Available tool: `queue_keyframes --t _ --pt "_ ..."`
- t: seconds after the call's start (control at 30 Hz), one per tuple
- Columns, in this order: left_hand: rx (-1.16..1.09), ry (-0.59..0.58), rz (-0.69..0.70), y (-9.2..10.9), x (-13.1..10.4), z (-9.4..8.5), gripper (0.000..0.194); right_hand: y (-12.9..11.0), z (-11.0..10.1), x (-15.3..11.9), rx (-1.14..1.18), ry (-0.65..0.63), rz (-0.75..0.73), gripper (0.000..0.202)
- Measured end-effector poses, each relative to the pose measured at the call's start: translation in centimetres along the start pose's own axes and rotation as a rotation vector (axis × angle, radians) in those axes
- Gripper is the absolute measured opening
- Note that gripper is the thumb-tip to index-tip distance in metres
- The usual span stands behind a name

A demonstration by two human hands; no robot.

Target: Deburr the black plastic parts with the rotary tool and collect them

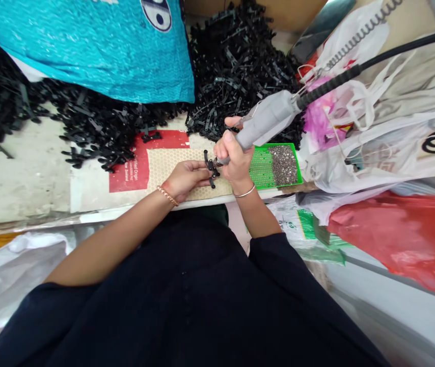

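Observation:
Between the fingers of my left hand (187, 179) is a small black plastic part (212, 176) with several arms, held over a beige honeycomb-patterned mat (167, 162). My right hand (236, 155) is wrapped round a grey electric screwdriver (269, 117), which hangs from a spring and a black cable. The tool slants down to the left, its tip at the black part; whether the two touch is hard to see. Just right of my right hand lies a green tray (265, 167) with small metal screws (284, 164) heaped at its right end.
Large piles of black plastic parts (236, 66) cover the back of the table, with more parts (95, 117) at the left. A blue bag (99, 46) rests over them. Plastic bags (374, 127) crowd the right side, and a red bag (397, 234) hangs below the table's edge.

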State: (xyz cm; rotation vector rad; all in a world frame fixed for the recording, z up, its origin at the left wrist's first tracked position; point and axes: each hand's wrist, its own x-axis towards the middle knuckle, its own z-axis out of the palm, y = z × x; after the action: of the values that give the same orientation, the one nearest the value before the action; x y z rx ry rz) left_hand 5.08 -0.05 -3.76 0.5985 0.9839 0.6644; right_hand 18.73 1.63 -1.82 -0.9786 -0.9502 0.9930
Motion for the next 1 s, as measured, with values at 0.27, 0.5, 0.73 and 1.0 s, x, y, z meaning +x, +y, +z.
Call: queue_keyframes --t 0.27,0.5,0.73,1.0 --pt "0.019 -0.021 0.010 0.00 0.01 -0.07 0.024 -0.14 0.06 -0.21 0.002 0.000 0.071 0.039" --pt "0.010 -0.013 0.001 0.09 -0.05 0.03 0.025 0.18 -0.42 -0.12 -0.046 -0.026 0.060 0.045" --pt "0.014 -0.012 0.007 0.10 -0.10 0.10 0.022 -0.28 -0.17 -0.32 -0.024 -0.020 0.039 0.039" --pt "0.028 -0.023 0.020 -0.03 -0.02 -0.01 0.027 -0.51 -0.14 -0.50 -0.097 0.006 0.043 0.048"
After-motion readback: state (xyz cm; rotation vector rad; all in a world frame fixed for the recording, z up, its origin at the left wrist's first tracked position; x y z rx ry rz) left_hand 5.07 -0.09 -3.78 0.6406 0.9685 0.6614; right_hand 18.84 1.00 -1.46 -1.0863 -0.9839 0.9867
